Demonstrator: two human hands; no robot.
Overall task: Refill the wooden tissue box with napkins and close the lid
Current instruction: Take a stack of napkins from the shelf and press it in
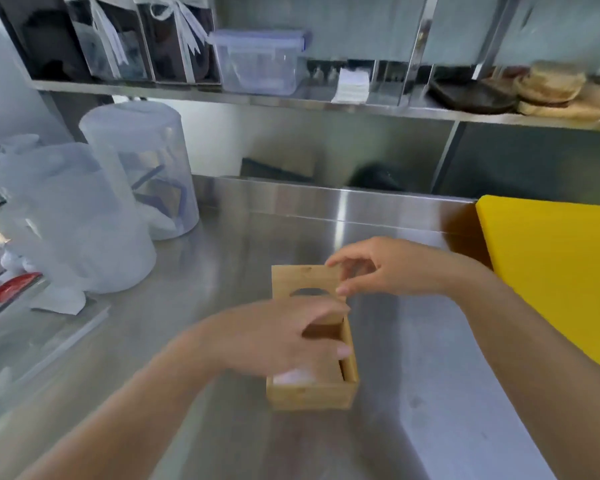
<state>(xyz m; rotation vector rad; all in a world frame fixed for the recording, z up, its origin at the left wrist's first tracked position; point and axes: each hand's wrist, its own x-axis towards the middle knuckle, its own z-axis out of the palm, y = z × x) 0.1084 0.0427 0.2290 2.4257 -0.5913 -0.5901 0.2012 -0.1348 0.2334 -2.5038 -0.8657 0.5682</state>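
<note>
Your wooden tissue box (312,386) sits on the steel counter (430,393), its lid (303,280) slid partway back and pinched in your right hand (392,268). Your left hand (278,336) spreads loosely over the opening, gripping nothing visible. White napkins (293,375) show inside; closing remains.

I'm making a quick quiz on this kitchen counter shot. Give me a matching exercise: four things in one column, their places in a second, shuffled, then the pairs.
Things:
1. wooden tissue box
2. yellow cutting board
3. clear lidded container
4. right hand

Places:
A. on the upper shelf
B. at the counter's right edge
C. at the far end of the sliding lid
D. mid-counter, under the left hand

Pairs: 1-D, 2-B, 3-A, 4-C
</note>
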